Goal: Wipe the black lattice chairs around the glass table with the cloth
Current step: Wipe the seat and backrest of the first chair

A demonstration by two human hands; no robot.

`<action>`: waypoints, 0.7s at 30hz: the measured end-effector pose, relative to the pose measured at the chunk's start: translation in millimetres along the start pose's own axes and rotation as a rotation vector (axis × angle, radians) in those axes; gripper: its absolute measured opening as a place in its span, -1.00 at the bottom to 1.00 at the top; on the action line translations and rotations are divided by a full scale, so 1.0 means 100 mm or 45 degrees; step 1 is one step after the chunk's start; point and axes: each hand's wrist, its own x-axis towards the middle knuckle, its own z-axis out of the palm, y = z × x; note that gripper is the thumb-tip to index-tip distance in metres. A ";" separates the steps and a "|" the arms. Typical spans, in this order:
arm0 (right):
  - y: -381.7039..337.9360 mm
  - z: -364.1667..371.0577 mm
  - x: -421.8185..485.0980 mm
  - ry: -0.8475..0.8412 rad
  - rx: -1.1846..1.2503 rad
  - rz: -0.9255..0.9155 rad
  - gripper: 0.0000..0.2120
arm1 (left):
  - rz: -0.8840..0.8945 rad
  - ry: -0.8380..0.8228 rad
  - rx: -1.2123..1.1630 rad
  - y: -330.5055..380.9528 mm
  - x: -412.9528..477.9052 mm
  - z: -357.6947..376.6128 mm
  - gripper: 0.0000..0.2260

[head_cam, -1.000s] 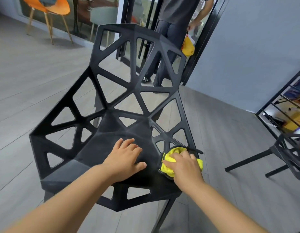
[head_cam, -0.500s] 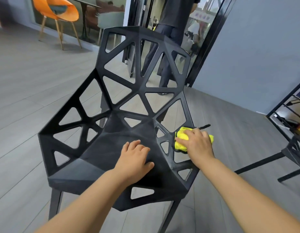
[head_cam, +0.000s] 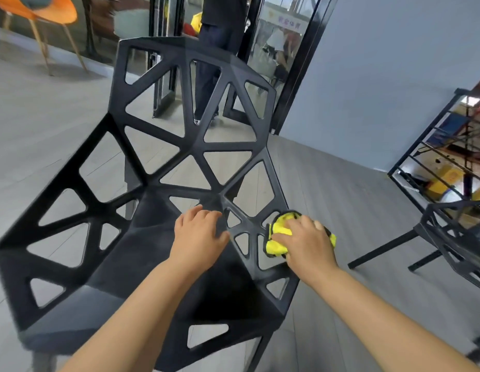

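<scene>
The left hand point(head_cam: 198, 234) lies flat, fingers straight, on the black lattice chair point(head_cam: 206, 146) seat, apparently steadying it. The right hand point(head_cam: 308, 242) curls its fingers around the bunched yellow cloth point(head_cam: 276, 237), pressing it onto the side strut beneath them.

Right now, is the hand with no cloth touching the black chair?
Touching. The head view shows the left hand resting flat on the seat of the black chair.

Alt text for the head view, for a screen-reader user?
A person's right hand holds a yellow cloth against the right edge of a black lattice chair, while the left hand rests flat on its seat. A second lattice chair stands at the far right.
</scene>
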 end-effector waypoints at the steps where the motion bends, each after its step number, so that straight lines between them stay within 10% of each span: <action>1: 0.01 0.02 0.11 -0.013 -0.017 -0.032 -0.54 | -0.020 0.008 -0.010 -0.04 0.03 -0.01 -0.60; 21: -0.46 0.52 2.13 -0.164 -0.245 0.264 -0.61 | -0.146 0.112 -0.012 -0.81 0.47 -0.29 -0.61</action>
